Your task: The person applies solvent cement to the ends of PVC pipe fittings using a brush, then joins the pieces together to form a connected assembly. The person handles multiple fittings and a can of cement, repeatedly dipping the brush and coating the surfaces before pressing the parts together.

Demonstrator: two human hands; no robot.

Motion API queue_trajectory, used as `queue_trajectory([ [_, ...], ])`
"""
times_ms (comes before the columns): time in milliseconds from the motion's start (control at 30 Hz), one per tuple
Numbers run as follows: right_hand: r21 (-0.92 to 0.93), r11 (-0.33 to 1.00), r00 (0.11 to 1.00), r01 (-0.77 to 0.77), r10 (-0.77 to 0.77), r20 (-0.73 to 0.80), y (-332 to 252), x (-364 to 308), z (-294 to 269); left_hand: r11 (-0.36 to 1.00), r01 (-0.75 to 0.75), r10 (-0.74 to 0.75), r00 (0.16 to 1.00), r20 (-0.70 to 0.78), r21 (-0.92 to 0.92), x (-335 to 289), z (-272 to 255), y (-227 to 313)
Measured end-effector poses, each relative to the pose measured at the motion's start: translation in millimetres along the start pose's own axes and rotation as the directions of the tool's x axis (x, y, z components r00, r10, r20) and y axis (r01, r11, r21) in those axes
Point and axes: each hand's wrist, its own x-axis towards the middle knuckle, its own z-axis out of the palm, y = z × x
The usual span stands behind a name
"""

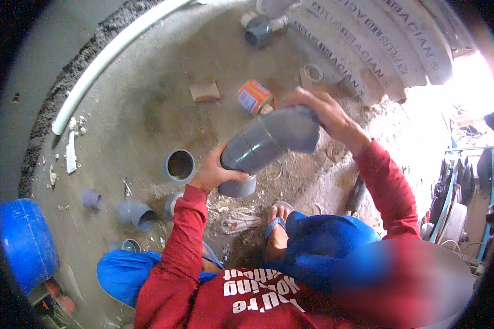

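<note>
Held up in front of me is a grey plastic pipe elbow assembly [253, 143], made of joined bent sections with seams around it. My left hand [214, 171] is closed around its lower left end, the thumb along the near side. My right hand [329, 116] grips the upper right end, fingers over the far rim. Just beyond the assembly, an orange and white can [255, 97] lies on the floor. Below my left hand stands a short grey pipe piece [237, 187], partly hidden by the assembly. An open grey pipe end [179, 165] is to the left of my left hand.
Loose grey fittings [136, 214] lie at the left, near a blue drum [24, 244]. A long white pipe [104, 64] runs along the left wall. Stacked printed sacks [379, 44] stand at the far right, with another fitting [258, 32] beside them. A block [205, 92] lies beyond.
</note>
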Motion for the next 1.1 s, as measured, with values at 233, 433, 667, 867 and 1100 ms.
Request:
queue_trajectory([
  [233,-0.081,0.892,0.877,0.445,-0.452,-0.162,-52,27,53,0.818,-0.064,-0.042,0.984,-0.171,-0.571,-31,-11,47],
  [433,0.337,0.916,0.974,0.219,-0.225,-0.022,-50,8,85,0.824,-0.3,0.097,0.91,-0.403,-0.48,-39,-24,65],
  [667,0.176,0.874,0.865,0.453,-0.479,0.15,-51,-23,125,0.866,-0.458,0.297,0.796,-0.528,-0.202,-44,-14,91],
  [867,0.189,0.79,0.807,0.583,-0.591,-0.018,-87,-33,155,0.685,-0.553,0.721,0.424,-0.548,0.473,-35,9,124],
  [1100,0.187,0.554,0.582,0.811,-0.793,-0.177,-168,-45,141,0.406,-0.671,0.914,0.289,-0.286,0.62,-29,-23,239],
])
